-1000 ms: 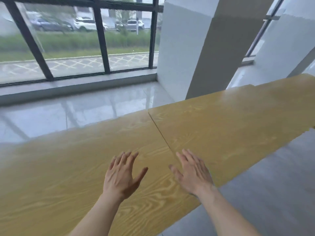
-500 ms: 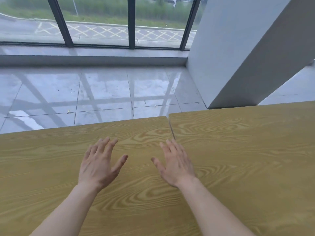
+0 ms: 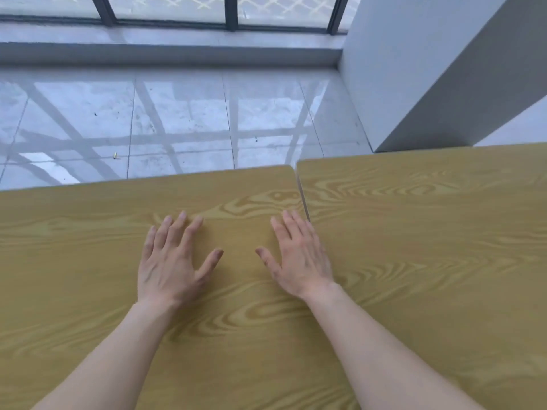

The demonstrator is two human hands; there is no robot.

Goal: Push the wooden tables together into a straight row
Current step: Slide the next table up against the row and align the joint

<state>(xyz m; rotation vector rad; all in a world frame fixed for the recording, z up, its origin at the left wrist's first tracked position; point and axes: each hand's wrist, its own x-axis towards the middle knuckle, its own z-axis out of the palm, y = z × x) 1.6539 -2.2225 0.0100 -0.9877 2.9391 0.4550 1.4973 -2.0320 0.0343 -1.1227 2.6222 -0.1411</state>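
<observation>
Two tables are filling the lower half of the frame. The left table [image 3: 88, 232] and the right table [image 3: 429, 232] are meeting at a narrow seam [image 3: 302, 196] running down from the upper centre. The far edge of the right table is sitting slightly higher in the frame than that of the left table, so the row is not yet reading as straight; wide-angle distortion may be adding to this step.

The left hand [image 3: 171, 261] is lying open, fingers spread, palm down at centre frame on the left table, gripping nothing. The right hand [image 3: 299, 258] is likewise open and flat, empty, with its outer fingers reaching the seam. Whether the palms are pressing or only hovering cannot be told.

Risks from this position:

- Pinching. The right hand's fingers are lying at the seam; closing the gap could be trapping skin.
- Skewing. Both hands are loading the left table near its right end; an off-centre push could be rotating it rather than sliding it square.
- Slipping. Flat palms are relying on friction alone, and the glossy floor [image 3: 177, 119] could be letting the legs skate past alignment.
- Striking the pillar [image 3: 414, 69] at upper right if the right table is driven forward.
</observation>
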